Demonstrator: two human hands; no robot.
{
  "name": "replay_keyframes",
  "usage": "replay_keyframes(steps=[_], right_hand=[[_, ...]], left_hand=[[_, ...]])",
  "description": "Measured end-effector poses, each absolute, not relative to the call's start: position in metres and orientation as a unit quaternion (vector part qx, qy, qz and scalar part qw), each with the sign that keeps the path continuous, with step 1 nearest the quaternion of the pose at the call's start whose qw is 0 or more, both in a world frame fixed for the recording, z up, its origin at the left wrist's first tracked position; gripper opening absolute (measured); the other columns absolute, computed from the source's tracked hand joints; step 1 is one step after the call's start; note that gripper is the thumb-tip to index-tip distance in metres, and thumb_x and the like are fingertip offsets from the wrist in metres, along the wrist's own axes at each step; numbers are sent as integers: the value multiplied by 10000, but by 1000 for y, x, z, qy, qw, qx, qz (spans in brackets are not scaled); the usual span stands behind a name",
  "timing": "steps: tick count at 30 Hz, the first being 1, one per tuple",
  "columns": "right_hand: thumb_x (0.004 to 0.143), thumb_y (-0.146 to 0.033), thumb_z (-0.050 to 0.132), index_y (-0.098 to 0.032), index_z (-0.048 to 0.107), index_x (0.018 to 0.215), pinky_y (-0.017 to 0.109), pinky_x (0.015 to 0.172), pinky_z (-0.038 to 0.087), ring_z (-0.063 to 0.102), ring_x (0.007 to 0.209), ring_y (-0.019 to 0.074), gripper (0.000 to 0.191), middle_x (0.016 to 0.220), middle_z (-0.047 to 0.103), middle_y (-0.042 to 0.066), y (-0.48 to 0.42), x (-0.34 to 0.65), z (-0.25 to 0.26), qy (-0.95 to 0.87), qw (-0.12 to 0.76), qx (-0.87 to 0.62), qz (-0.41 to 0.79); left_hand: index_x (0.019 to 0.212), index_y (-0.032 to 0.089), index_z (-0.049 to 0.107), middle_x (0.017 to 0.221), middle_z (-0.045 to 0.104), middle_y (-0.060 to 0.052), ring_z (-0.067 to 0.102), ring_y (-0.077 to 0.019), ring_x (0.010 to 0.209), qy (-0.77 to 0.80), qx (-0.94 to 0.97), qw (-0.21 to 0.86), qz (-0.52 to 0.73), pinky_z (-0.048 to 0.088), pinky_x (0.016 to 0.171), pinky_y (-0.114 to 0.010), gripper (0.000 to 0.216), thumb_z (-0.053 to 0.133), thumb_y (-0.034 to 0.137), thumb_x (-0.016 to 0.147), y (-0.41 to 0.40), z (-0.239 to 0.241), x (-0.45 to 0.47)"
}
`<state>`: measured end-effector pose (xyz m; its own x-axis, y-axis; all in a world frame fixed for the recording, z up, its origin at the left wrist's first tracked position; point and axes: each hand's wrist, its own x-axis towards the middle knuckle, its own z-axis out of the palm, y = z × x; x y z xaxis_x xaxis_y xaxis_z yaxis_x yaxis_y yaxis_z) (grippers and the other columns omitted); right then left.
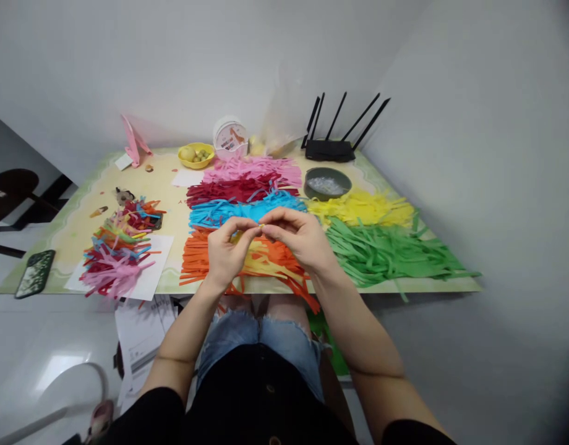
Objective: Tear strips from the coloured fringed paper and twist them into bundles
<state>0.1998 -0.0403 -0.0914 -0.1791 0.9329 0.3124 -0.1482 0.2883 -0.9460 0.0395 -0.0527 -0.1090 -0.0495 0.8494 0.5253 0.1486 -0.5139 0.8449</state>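
Note:
My left hand point(229, 250) and my right hand point(299, 238) meet fingertip to fingertip above the table's front part. Both are closed in a pinch on a small yellow piece point(261, 226), mostly hidden by the fingers; it looks like a bit of strip. Below them lie orange strips point(194, 256) with pale yellow strips point(261, 262) on top. Just beyond the hands is a bundle of blue strips point(214, 213). Green strips point(381, 253) spread to the right of my right hand, with yellow strips point(368, 209) behind them.
Dark red strips point(229, 190) and pink strips point(266, 168) lie farther back. A round grey-green dish point(328, 185) holds clear material, near a black router point(329, 150). Mixed-colour tassels point(120, 253) and a phone point(35, 273) sit left. A yellow fruit bowl point(196, 164) stands behind.

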Motion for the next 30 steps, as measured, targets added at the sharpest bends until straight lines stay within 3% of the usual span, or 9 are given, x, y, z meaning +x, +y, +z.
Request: replay_keyframes(steps=[5,10,14,17,22,26,30], right_hand=[[769,-424,811,-195,750,803,246,597,493,585,615,101,239,744,682,-1,-40,196,-97,-584,568,-338,472],[773,-470,794,-203,724,804,241,525,427,498,522,75,277,716,632,-22,-45,178,-119,-493,620,-328,515],[793,-474,772,-216,716,798,263,580,466,521,589,99,265,768,625,-6,-53,169,-124,-499,657,-352,443],[802,-438,774,-222,746,809,284,665,499,543,655,120,218,785,643,8,-54,176,-117,-545,638,-360,407],[741,-389,839,-229,786,777,251,584,446,539,620,103,172,715,631,-13,-49,193,-106,-553,603,-317,480],[735,-332,854,-236,803,769,255,611,444,558,624,97,114,682,635,-22,-48,198,-105,-558,582,-311,504],[695,-400,877,-219,800,753,274,607,456,578,609,110,204,657,652,-12,-48,195,-103,-538,556,-306,554]], left_hand=[[859,167,718,837,765,-52,729,-169,788,371,589,402,595,561,764,-284,189,744,354,851,-54,-112,40],[848,176,707,819,737,-29,697,-138,782,403,598,305,622,535,764,-259,106,727,279,863,-60,-119,47],[820,180,676,797,707,-6,684,-117,769,405,554,271,675,542,759,-238,112,747,263,845,-65,-123,56],[786,177,654,765,696,6,682,-105,741,390,504,341,691,541,748,-223,179,792,290,805,-66,-121,57],[791,177,677,745,720,-5,694,-123,693,366,469,488,639,541,682,-226,338,879,426,683,-62,-114,51],[757,176,724,723,746,-32,710,-169,682,350,473,567,576,573,691,-286,409,895,517,609,-58,-110,48],[666,176,679,654,721,-20,693,-166,638,334,439,615,563,566,677,-297,401,890,511,608,-57,-111,48]])
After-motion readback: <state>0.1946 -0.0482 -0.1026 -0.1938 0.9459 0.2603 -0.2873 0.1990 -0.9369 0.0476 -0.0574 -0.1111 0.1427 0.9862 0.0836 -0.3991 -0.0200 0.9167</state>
